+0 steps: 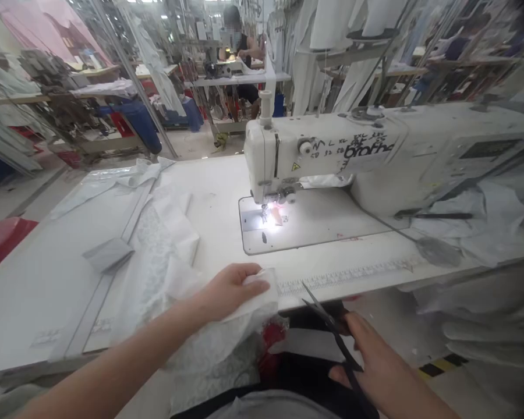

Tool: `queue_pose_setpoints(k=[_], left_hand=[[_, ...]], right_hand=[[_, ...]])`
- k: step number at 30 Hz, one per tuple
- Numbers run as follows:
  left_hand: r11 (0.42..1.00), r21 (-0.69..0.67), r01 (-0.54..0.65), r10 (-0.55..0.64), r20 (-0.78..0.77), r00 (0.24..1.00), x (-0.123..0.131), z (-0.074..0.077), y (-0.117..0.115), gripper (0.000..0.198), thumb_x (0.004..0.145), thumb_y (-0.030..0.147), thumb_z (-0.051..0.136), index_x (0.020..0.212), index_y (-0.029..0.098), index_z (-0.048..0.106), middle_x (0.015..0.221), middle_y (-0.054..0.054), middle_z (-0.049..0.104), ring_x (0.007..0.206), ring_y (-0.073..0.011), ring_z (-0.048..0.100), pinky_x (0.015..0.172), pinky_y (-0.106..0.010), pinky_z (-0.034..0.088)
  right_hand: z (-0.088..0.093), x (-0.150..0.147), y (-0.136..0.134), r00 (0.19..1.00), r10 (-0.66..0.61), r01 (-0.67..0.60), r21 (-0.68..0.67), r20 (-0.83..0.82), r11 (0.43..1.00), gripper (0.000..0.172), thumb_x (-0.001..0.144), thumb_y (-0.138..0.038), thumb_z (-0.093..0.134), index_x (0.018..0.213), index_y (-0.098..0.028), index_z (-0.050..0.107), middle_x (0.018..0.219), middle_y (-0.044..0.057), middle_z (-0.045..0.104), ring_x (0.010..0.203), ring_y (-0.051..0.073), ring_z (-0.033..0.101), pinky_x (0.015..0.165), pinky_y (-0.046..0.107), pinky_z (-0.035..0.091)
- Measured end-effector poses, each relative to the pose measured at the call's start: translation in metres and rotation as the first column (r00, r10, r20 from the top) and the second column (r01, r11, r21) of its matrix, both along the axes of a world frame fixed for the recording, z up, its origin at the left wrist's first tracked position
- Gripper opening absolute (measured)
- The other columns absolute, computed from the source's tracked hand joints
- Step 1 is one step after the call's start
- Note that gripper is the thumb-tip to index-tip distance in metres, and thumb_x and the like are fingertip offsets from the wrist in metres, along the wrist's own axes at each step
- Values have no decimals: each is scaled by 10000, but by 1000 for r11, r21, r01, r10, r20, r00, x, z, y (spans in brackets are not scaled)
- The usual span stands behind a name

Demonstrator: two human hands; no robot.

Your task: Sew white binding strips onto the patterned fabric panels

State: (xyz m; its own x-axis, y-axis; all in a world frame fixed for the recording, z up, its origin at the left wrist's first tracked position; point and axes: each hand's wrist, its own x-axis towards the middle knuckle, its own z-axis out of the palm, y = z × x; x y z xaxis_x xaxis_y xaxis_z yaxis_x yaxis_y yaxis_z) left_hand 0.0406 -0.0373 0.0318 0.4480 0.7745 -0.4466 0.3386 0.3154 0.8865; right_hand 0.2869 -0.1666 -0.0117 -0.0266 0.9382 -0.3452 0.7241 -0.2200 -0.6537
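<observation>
My left hand (233,291) grips the end of a white fabric piece (262,291) near the table's front edge, thumb and fingers closed on it. The rest of this pale, patterned cloth (157,238) spreads to the left and hangs over the edge. In my right hand (371,361) is a pair of dark scissors (332,326), blades parted and pointing up and left, a little to the right of the fabric end. Beside the cloth end, a printed measuring scale (344,276) runs along the table's front edge.
Behind my hands stands a white sewing machine (323,145), its needle area lit. A grey folded scrap (108,255) lies at the left. Crumpled white cloth (475,215) and a dark flat tool (436,250) are at the right. Farther back, a person (240,52) sits at another machine.
</observation>
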Motion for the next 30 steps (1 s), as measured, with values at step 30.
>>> queue_pose_setpoints(k=[30], left_hand=[[928,-279,-247,281,90,955,5,-20,-75,298,734,457,638,891,210,585,700,8,636,517,-116,577,442,-199,442]], right_hand=[[-10,-23,-40,996,77,-81,89,53,993,289,718,-297,602,647,-225,331,691,-19,517,612,166,493,532,250,345]])
